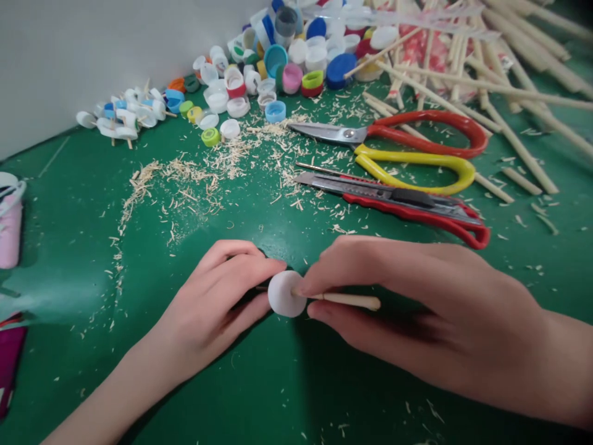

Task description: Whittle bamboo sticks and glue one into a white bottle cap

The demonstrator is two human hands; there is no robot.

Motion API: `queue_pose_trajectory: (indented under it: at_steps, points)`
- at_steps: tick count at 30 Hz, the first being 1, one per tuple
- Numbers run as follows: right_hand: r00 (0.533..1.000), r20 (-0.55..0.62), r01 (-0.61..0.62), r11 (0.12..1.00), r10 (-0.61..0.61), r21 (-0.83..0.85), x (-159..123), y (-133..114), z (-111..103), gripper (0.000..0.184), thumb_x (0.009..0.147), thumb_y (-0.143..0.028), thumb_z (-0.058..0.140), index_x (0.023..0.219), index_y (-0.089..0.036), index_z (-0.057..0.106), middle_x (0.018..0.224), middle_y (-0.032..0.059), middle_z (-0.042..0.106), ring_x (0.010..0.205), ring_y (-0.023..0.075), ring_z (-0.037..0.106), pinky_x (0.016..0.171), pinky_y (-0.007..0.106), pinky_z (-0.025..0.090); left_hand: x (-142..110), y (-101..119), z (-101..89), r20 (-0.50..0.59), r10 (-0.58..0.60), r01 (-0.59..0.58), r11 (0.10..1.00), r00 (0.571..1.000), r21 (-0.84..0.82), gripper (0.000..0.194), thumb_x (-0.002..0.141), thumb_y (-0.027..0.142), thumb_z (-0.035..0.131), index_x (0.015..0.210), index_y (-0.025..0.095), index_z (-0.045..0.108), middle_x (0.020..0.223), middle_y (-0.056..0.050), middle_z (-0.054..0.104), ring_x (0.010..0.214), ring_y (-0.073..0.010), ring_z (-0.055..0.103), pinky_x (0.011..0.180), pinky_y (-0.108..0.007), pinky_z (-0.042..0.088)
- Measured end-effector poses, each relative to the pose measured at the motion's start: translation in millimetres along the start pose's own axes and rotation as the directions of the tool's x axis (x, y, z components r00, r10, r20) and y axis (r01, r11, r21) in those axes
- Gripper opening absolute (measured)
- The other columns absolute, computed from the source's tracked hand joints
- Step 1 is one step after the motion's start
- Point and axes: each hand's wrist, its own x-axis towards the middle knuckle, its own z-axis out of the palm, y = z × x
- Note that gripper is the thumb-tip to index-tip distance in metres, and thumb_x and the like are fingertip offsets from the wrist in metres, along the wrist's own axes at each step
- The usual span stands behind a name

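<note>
A white bottle cap [283, 294] stands on edge just above the green table, with a thin wooden stick [352, 301] running through its middle. My left hand [217, 303] curls around the cap's left side, fingertips pressed on its rim. My right hand [417, 309] pinches the stick right beside the cap, thumb below and forefinger above; the stick's free end pokes out to the right between the fingers. A short tip of the stick shows on the cap's left side.
A red-and-yellow scissors [407, 145] and a red utility knife [393, 201] lie behind my hands. Several coloured caps [287, 59] pile at the back, wooden sticks [509, 93] at the right, capped sticks [125, 117] at the left. Wood shavings [199, 173] litter the table. A pink container [9, 222] stands far left.
</note>
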Motion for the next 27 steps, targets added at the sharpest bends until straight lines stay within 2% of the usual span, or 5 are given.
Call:
queue_pose_trajectory:
  at_steps: [4,9,15,19,27]
  points:
    - [0.995,0.017,0.096,0.995,-0.096,-0.012,5.7,-1.6,5.5,0.011,0.091,-0.002,0.053,0.098,-0.01,0.053,0.091,0.0012,0.053,0.082,0.0052,0.049,0.078,0.014,0.041,0.7,-0.3,-0.9,-0.005,0.093,-0.093,0.995,0.996,-0.029,0.013,0.091,0.017,0.056,0.104,0.018,0.056,0.098,-0.004,0.064,0.102,-0.0158,0.051,0.093,-0.029,0.044]
    - [0.986,0.032,0.168,0.975,-0.165,-0.146,16.4,2.3,22.0,0.006,0.098,-0.011,0.048,0.093,-0.011,0.052,0.088,0.0024,0.049,0.081,0.008,0.045,0.076,0.02,0.039,-1.7,-4.0,-1.9,-0.031,0.072,-0.075,0.992,0.997,-0.105,0.009,0.093,0.018,0.051,0.101,0.018,0.057,0.103,-0.006,0.064,0.104,-0.0167,0.05,0.093,-0.031,0.044]
    - [0.982,0.043,0.188,0.948,-0.183,-0.257,33.5,2.6,34.2,0.008,0.099,-0.011,0.042,0.101,-0.011,0.049,0.097,0.0065,0.045,0.089,0.0128,0.042,0.079,0.026,0.039,-5.8,-10.5,-4.8,-0.05,0.037,-0.044,0.986,0.998,-0.158,0.007,0.094,0.018,0.051,0.094,0.018,0.057,0.097,-0.004,0.064,0.102,-0.0153,0.05,0.088,-0.03,0.046]
    - [0.983,0.074,0.183,0.959,-0.17,-0.215,36.1,9.0,40.7,0.013,0.101,-0.017,0.035,0.102,-0.012,0.047,0.107,0.0081,0.045,0.1,0.0147,0.041,0.088,0.029,0.039,-7.9,-12.4,-5.7,-0.052,0.033,-0.04,0.989,0.998,-0.146,0.009,0.094,0.02,0.05,0.09,0.018,0.058,0.093,-0.002,0.064,0.104,-0.0153,0.05,0.089,-0.03,0.047]
    - [0.987,0.124,0.124,0.967,-0.098,-0.223,31.0,10.5,43.6,0.03,0.105,-0.029,0.027,0.09,-0.015,0.049,0.104,0.0066,0.045,0.089,0.0162,0.036,0.083,0.032,0.035,-13.0,-13.1,-4.5,-0.023,0.099,-0.099,0.995,0.995,-0.005,0.01,0.094,0.018,0.048,0.094,0.021,0.058,0.103,-0.002,0.062,0.114,-0.0181,0.045,0.099,-0.032,0.041]
